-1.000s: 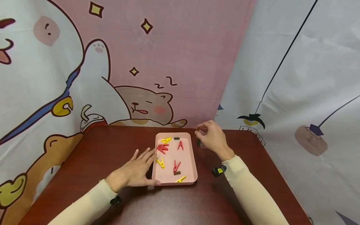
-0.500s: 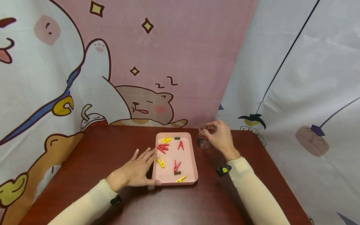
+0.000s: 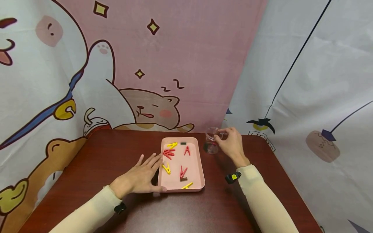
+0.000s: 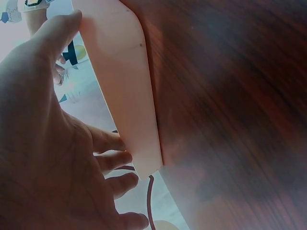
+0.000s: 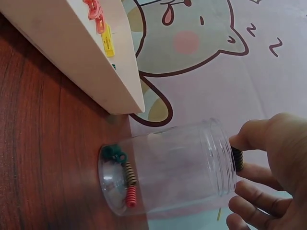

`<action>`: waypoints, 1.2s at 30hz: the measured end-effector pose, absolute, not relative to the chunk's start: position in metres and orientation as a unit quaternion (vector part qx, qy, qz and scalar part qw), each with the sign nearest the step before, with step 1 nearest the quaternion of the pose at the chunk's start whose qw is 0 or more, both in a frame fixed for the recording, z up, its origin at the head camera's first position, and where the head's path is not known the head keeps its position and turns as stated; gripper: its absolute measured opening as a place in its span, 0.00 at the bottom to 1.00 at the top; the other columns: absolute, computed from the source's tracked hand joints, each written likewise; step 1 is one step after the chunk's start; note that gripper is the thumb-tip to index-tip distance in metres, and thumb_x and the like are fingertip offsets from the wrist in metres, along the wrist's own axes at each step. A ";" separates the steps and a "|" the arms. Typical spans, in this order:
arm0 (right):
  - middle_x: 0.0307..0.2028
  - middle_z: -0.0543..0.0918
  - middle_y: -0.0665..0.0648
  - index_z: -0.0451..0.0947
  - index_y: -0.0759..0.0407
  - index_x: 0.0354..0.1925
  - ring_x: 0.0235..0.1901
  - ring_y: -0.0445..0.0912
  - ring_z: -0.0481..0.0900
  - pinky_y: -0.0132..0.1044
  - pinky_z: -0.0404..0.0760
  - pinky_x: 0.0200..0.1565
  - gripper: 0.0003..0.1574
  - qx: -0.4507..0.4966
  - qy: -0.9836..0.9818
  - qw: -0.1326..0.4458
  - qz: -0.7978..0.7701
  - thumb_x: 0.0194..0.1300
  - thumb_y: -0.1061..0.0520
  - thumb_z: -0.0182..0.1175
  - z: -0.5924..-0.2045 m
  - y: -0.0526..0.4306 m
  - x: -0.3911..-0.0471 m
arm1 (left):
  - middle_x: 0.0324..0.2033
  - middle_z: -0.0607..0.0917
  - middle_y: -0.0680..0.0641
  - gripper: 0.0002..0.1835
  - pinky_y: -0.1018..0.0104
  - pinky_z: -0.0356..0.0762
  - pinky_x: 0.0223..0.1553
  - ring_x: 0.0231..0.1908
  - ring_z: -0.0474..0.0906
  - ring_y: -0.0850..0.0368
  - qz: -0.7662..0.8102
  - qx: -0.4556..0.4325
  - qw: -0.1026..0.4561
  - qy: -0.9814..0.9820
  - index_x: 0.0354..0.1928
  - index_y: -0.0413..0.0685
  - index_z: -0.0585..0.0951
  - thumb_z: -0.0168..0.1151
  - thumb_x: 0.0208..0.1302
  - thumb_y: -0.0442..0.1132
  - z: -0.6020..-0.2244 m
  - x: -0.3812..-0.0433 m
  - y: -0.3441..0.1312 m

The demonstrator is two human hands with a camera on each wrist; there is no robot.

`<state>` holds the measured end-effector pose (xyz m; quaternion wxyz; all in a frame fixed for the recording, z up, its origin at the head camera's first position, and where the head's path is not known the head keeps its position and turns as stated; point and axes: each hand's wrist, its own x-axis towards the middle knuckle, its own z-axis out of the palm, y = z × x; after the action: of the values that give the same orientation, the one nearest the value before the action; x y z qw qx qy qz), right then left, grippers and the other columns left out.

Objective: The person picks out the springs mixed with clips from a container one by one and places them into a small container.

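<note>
My right hand (image 3: 231, 144) is at the mouth of a clear plastic jar (image 3: 212, 137) standing upright on the table. Between thumb and forefinger it pinches a dark coil spring (image 5: 238, 159), seen close to the rim in the right wrist view. Inside the jar, at the bottom, lie a red spring (image 5: 131, 197), a brown spring (image 5: 129, 174) and a dark green piece (image 5: 113, 153). My left hand (image 3: 141, 176) rests with straight fingers against the left side of a pink tray (image 3: 193, 161), thumb near its front corner.
Within the tray lie several red clips (image 3: 168, 153) and yellow clips (image 3: 166, 168). A dark green spring (image 3: 183, 143) sits at its far end, a brown spring (image 3: 183, 179) near the front. A printed cloth (image 3: 204, 64) hangs behind the reddish-brown table (image 3: 186, 213).
My right hand has shifted right from over the jar to the right side of its mouth, uncovering the jar. The left hand and the tray have stayed in place.
</note>
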<state>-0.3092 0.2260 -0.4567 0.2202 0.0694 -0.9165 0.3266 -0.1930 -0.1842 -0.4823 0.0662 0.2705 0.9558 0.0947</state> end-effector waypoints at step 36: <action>0.65 0.86 0.71 0.85 0.62 0.73 0.67 0.69 0.84 0.69 0.82 0.70 0.44 0.053 -0.912 0.216 0.345 0.73 0.37 0.80 -0.462 0.231 -0.308 | 0.95 0.57 0.38 0.73 0.16 0.47 0.89 0.94 0.53 0.31 0.094 0.267 0.067 0.957 0.93 0.38 0.60 0.66 0.66 0.87 -0.482 -0.194 -0.183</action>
<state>-0.3077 0.2306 -0.4623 0.2159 0.0527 -0.9119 0.3450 -0.1935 -0.1830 -0.4823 0.0666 0.2675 0.9567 0.0938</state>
